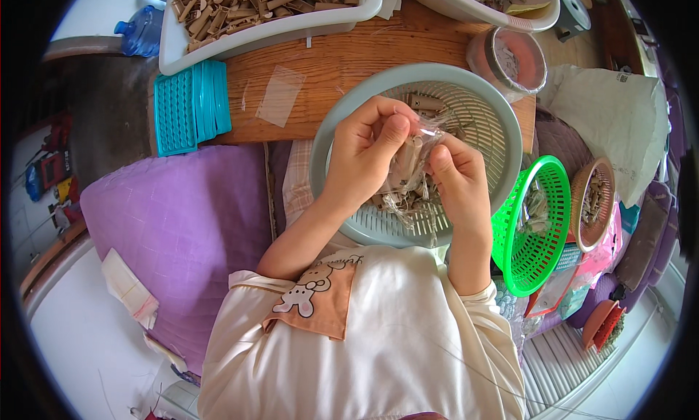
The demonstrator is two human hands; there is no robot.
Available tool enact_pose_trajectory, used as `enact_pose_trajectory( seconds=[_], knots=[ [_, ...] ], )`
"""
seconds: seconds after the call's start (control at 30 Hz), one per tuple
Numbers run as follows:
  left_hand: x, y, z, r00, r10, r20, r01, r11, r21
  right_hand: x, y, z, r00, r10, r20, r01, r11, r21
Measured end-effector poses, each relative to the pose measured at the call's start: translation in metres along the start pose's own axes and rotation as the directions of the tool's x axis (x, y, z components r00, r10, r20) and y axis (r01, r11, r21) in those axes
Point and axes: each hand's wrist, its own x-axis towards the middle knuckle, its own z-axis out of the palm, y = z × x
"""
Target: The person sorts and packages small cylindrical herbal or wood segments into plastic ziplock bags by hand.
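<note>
Both my hands are raised over a round grey-green plastic basket [429,72] with slotted sides. Between them is a crinkled clear plastic bag [413,165] with a tan piece showing through it. My left hand [373,147] pinches the bag's upper left part between thumb and fingers. On the other side, my right hand [466,176] grips the bag's right edge, its thumb uppermost. More tan pieces [424,103] and loose clear plastic lie in the basket below, partly hidden by my hands.
A white tub [291,28] full of tan, tube-like pieces stands at the far left of the wooden table [371,45]. Teal textured trays [175,107] stand near its left edge. At right are a pinkish jar [535,78], a green basket [559,223] and a tan basket [610,174].
</note>
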Motion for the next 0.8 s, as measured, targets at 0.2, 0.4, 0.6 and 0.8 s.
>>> enact_pose_trajectory(
  seconds=[0.2,0.4,0.6,0.8],
  knots=[
    [0.001,-0.001,0.001,0.995,0.027,-0.1,-0.018,0.995,0.095,0.003,0.005,0.006,0.981,-0.077,-0.181,0.077,0.997,-0.008],
    [-0.013,0.007,-0.011,0.956,-0.27,0.113,0.202,0.888,0.414,0.004,0.0,0.01,0.947,-0.193,-0.256,0.181,0.981,-0.069],
    [-0.009,0.008,-0.003,0.975,-0.216,0.04,0.175,0.873,0.455,0.003,0.002,0.018,0.931,-0.2,-0.306,0.156,0.974,-0.162],
    [-0.006,0.009,0.0,0.999,-0.048,0.011,0.032,0.791,0.611,0.009,0.008,0.012,0.893,-0.228,-0.387,0.247,0.969,-0.001]
  ],
)
